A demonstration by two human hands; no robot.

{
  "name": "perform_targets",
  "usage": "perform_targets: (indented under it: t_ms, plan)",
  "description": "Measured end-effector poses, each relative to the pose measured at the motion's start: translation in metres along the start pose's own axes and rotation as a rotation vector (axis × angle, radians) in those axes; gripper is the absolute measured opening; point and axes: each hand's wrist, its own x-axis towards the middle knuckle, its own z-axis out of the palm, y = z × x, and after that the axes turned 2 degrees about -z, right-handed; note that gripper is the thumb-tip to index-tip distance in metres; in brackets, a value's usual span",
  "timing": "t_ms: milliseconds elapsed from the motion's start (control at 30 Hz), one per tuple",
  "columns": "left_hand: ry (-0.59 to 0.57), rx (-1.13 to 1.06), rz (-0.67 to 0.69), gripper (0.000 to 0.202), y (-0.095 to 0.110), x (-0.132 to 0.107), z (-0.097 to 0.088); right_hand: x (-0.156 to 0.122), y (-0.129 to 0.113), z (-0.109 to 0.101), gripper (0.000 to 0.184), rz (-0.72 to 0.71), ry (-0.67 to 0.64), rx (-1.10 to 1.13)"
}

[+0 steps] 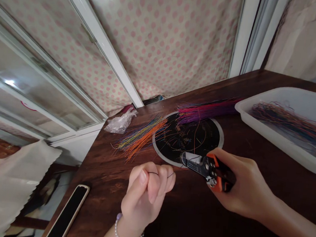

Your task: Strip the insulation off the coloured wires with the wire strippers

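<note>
Head view: left hand (144, 197), fingers (153, 183) curled together, clamped on a thin black wire (153, 173); right hand (244, 188), fingers closed tight around orange pliers (215, 172), pliers tip just beside the wire. Past the left fingers, a pile of orange wires (140, 139) on a brown table (192, 226), touching a round black mat (157, 151). Past the right fingers, purple wires (206, 110) and a white tray (271, 131) of more wires (291, 124). Below the left fingers, a phone (67, 214).
</note>
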Motion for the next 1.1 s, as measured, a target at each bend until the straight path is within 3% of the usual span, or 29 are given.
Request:
perform_targets:
  t_ms: [300,633,1100]
  plan:
    - [0.108,0.023,-0.121,0.055,0.000,0.005,0.001,-0.002,0.009,0.000,0.016,0.016,0.038,-0.074]
    - [0.072,-0.046,-0.212,0.054,-0.003,0.009,-0.003,0.006,0.009,-0.010,0.016,-0.093,0.101,-0.312]
    - [0.107,0.070,-0.252,0.053,-0.003,0.008,-0.007,0.007,0.012,-0.012,0.009,-0.159,0.198,-0.490]
